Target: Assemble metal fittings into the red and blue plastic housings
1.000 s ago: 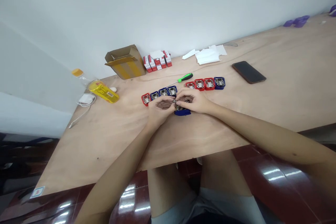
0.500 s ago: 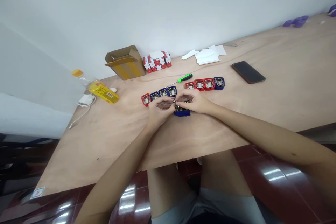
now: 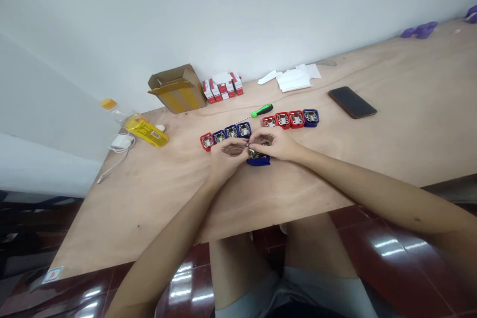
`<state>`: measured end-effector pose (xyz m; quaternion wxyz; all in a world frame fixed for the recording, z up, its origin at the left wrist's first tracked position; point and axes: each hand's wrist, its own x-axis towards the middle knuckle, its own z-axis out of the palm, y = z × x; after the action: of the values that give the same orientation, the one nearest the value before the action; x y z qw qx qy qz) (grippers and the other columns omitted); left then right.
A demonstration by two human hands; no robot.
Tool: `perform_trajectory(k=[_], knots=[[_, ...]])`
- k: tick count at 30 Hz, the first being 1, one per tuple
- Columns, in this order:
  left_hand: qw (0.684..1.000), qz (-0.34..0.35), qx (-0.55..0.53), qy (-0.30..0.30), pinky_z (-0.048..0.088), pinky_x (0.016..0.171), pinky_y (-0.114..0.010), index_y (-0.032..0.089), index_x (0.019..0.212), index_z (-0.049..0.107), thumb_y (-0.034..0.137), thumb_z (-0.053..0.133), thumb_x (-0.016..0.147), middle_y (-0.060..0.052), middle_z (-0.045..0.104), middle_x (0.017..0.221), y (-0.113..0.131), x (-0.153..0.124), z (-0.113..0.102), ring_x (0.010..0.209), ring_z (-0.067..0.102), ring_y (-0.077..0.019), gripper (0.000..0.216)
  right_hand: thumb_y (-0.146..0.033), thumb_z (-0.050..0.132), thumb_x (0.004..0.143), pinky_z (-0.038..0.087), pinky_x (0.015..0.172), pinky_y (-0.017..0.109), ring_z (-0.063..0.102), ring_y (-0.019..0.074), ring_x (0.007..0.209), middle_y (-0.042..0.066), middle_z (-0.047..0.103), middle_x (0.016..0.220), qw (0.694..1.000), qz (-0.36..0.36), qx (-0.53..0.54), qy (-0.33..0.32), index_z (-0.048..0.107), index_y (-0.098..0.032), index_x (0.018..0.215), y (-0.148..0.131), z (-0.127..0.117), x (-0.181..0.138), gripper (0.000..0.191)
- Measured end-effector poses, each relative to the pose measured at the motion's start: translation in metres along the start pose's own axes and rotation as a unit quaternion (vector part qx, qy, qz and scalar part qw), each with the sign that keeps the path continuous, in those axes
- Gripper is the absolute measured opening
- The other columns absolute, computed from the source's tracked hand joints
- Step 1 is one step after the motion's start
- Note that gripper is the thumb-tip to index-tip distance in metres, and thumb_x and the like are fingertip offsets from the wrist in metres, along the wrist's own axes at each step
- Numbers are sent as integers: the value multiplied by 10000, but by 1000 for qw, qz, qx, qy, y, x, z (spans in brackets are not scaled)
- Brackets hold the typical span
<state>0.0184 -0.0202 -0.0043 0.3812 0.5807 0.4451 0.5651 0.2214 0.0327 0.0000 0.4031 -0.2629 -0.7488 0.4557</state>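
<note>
My left hand (image 3: 227,155) and my right hand (image 3: 276,142) meet at the table's middle, fingers curled and pinched over a small blue part with metal fittings (image 3: 258,159). The fingertips touch a tiny metal piece between them, too small to name. Behind the hands lie two rows of red and blue parts with metal inserts, the left row (image 3: 225,135) and the right row (image 3: 290,119). A green-handled screwdriver (image 3: 261,110) lies between the rows.
The plywood table (image 3: 149,198) holds a black phone (image 3: 352,102), white papers (image 3: 294,78), small red-and-white boxes (image 3: 222,87), an open cardboard box (image 3: 178,89), a yellow bottle on its side (image 3: 139,124) and a white charger with cable (image 3: 118,143). Purple objects (image 3: 421,30) sit far right.
Hardly anything differs: both hands stay pinched over the blue part, with only slight finger shifts.
</note>
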Motion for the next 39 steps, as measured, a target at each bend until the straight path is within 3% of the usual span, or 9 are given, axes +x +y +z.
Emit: perform_trajectory(k=[6, 12, 22, 28, 33, 39], knots=[[1000, 5, 6, 3, 699, 755, -325, 168, 875, 794, 312, 890, 768, -97, 844, 975, -1, -1, 1, 790, 806, -190, 204, -319, 756, 944, 629, 799, 350, 737, 202, 871, 70, 781, 981, 999, -35, 2, 1, 766, -180, 1031, -2, 1, -2, 164], [1000, 2, 7, 8, 689, 745, -294, 166, 877, 793, 296, 885, 763, -73, 829, 906, -2, -2, 1, 779, 799, -176, 196, -248, 751, 945, 647, 939, 388, 749, 202, 975, 71, 758, 1086, 997, -52, 50, -29, 718, -196, 1245, -2, 1, -3, 306], [1000, -5, 12, 2, 690, 733, -309, 168, 871, 792, 301, 890, 751, -69, 820, 868, -2, -1, 0, 760, 791, -182, 204, -241, 719, 976, 646, 994, 428, 732, 224, 1062, 81, 730, 1137, 995, -80, 49, -20, 702, -221, 1317, 2, 4, -2, 342], [1000, -9, 14, -6, 701, 762, -323, 168, 886, 802, 284, 884, 758, -103, 840, 1002, 0, -1, 0, 811, 803, -192, 190, -256, 760, 940, 655, 889, 395, 711, 211, 978, 75, 688, 1107, 997, -79, 19, 3, 699, -225, 1317, 8, 4, 0, 383], [1000, -10, 8, 2, 695, 754, -312, 166, 871, 793, 276, 882, 754, -98, 838, 961, 1, -1, 0, 792, 796, -183, 184, -260, 706, 981, 649, 881, 369, 731, 199, 953, 56, 723, 1037, 999, -41, 15, -30, 664, -219, 1401, 7, 3, -3, 424], [1000, -6, 12, 6, 696, 772, -322, 167, 878, 789, 314, 888, 764, -97, 839, 961, 2, 0, 0, 817, 802, -191, 211, -302, 716, 997, 647, 865, 353, 731, 191, 946, 64, 733, 1063, 998, -43, 33, -13, 682, -216, 1391, 6, 5, -4, 404]])
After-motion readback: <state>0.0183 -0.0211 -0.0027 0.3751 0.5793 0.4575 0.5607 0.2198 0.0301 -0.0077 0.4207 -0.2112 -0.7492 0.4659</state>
